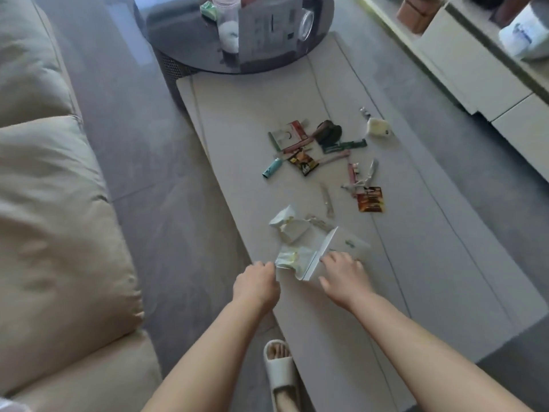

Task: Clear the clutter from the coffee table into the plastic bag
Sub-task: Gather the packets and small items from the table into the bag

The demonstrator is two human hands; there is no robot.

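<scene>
A low beige coffee table (430, 263) carries scattered litter. Nearest me lies a crumpled white plastic bag (292, 257) with a folded white sheet (329, 248) beside it. My left hand (257, 282) pinches the bag's left edge. My right hand (344, 275) rests on the folded sheet at the bag's right side, fingers bent; its grip is hidden. Farther out lie snack wrappers (303, 160), a teal tube (271, 168), a red-orange packet (370, 200), a dark lump (328, 132) and a pale crumpled piece (378, 127).
A beige sofa (53, 203) runs along the left. A round dark glass table (234, 34) with a box and bottle overlaps the far end. White cabinets (475, 78) stand at the right. My slippered foot (279, 370) is between sofa and table.
</scene>
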